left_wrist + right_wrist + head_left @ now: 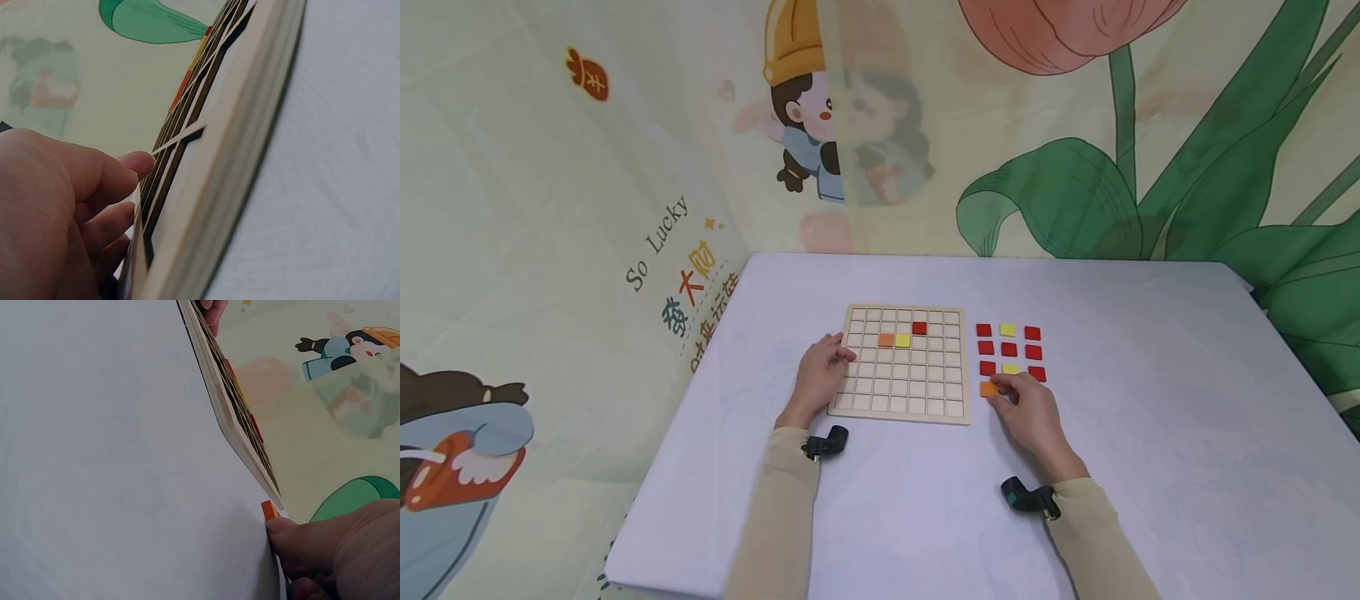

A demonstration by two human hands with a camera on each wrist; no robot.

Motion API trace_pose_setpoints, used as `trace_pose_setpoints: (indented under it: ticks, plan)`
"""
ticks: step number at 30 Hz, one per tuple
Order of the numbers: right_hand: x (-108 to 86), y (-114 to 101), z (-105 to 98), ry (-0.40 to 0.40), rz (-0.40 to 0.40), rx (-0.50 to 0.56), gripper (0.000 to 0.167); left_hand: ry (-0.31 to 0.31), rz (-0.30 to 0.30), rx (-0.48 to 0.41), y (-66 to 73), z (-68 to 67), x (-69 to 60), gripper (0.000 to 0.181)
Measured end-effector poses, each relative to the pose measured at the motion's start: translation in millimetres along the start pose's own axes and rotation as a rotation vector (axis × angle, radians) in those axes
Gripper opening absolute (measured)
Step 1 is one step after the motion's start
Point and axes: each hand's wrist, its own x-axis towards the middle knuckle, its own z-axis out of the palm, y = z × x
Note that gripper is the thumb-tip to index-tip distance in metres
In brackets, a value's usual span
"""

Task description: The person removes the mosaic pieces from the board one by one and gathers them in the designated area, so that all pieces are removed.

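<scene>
A square wooden grid board (pixel 898 389) lies flat on the table, with an orange tile (pixel 886 340), a yellow tile (pixel 902 341) and a red tile (pixel 919 328) in its cells. My left hand (pixel 822 375) rests at the board's left edge. In the left wrist view its loosely bent fingers (pixel 112 228) touch the frame. Right of the board, my right hand (pixel 1030 412) pinches another orange tile (pixel 988 389) at the near end of the loose tiles. The right wrist view shows the thumb (pixel 300 540) against that orange tile (pixel 269 510); the other fingertips are partly hidden.
Loose red tiles (pixel 1009 349) and yellow tiles (pixel 1007 330) lie in short rows right of the board. White cloth covers the table (pixel 1150 375). A printed curtain (pixel 1045 108) hangs behind it. Each wrist carries a small black camera (pixel 1028 497).
</scene>
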Motion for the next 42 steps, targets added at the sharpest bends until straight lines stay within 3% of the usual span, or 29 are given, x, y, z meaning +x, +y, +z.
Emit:
trace_pose_setpoints:
  ticks: [17,25,31,36,42]
  plan:
    - [1.0,0,0,-0.004,0.012,0.017,0.034,0.000,0.002,-0.007,-1.5,-0.8,0.2,0.017]
    - [1.7,7,-5,0.011,0.023,0.116,0.035,0.002,0.009,-0.009,-0.4,-0.9,0.4,0.018]
    - [2.4,7,-5,0.065,0.049,0.157,0.029,-0.010,0.003,-0.014,0.3,-0.8,0.2,0.018]
    - [5.2,0,-2,0.102,0.023,0.168,0.027,-0.012,0.003,-0.002,1.0,0.0,0.3,0.018]
    - [11.1,-22,3,0.062,-0.023,0.172,0.025,-0.016,0.006,0.001,-0.9,-0.8,0.0,0.019]
